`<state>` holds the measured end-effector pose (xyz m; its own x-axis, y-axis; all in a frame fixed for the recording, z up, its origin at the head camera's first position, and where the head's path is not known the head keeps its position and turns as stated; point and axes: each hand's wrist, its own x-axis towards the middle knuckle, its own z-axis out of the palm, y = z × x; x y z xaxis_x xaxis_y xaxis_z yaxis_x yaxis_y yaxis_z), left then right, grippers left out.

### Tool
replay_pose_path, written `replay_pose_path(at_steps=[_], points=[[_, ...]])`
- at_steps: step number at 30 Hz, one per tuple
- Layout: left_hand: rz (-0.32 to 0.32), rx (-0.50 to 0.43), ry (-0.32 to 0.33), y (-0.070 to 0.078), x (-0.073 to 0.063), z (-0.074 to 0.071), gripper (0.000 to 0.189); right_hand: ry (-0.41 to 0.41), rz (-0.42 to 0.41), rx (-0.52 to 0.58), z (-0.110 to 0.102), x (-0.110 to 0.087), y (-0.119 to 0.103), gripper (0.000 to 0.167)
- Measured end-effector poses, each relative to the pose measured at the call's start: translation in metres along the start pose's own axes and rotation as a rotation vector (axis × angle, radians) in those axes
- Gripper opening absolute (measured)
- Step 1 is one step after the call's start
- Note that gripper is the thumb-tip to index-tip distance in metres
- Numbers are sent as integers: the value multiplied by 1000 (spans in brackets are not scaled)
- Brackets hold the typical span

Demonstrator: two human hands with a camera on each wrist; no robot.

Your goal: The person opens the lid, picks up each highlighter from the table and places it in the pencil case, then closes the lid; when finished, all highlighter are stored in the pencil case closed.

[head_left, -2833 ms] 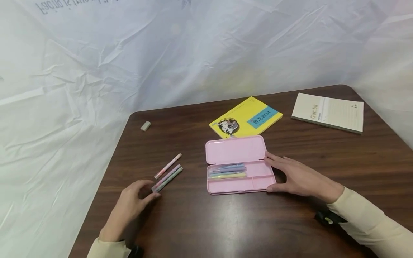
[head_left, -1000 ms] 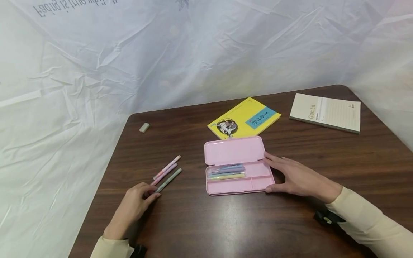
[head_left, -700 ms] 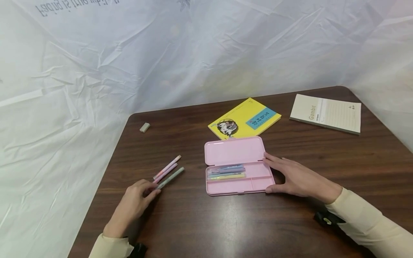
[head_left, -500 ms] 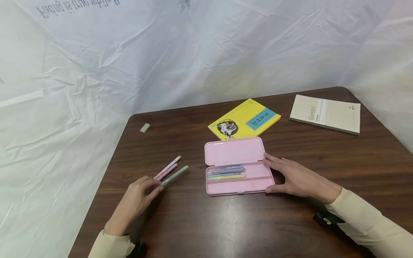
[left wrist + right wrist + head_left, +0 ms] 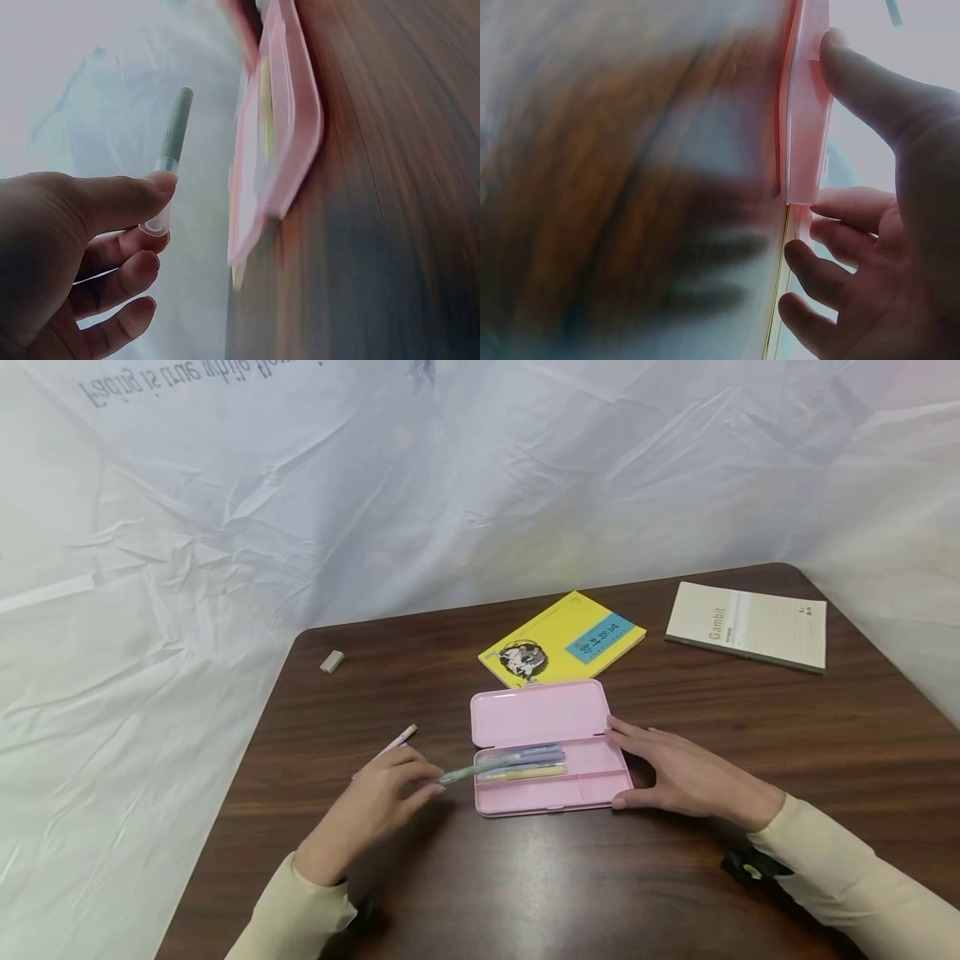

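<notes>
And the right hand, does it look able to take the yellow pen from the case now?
Probably yes: the pink case lies open, the right hand touches its edge, and nothing covers the nearer end of the yellow pen.

"Gambit" runs along the nine o'clock side of the cream notebook's (image 5: 776, 622) cover, which lies at three o'clock from the yellow booklet (image 5: 551, 627); the finer print is too small to read. The booklet's blue label (image 5: 600, 639) bears characters that cannot be made out. Toward ten o'clock, the white sheet (image 5: 420, 502) shows "Fading is true while", flipped top to bottom. The green pen (image 5: 177, 129) carries an illegible mark.
</notes>
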<state>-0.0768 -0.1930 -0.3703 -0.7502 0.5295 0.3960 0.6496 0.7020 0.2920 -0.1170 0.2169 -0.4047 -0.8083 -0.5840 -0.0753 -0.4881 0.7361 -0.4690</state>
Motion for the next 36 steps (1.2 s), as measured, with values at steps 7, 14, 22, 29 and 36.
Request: replay_pose_path(at_steps=[7,14,22,29,36], points=[[44,-5,-127,16,21,20,14,2,5,6,0,0,-1,99],[14,-11,-228,19,26,39,13,2,9,7,-1,1,-1,100],[0,-16,-275,19,24,50,15,0,4,10,0,1,0,99],[16,-16,-264,19,23,56,15,-7,7,16,0,1,-1,99],[19,-14,-244,19,24,58,16,-12,17,14,-1,2,-1,99]])
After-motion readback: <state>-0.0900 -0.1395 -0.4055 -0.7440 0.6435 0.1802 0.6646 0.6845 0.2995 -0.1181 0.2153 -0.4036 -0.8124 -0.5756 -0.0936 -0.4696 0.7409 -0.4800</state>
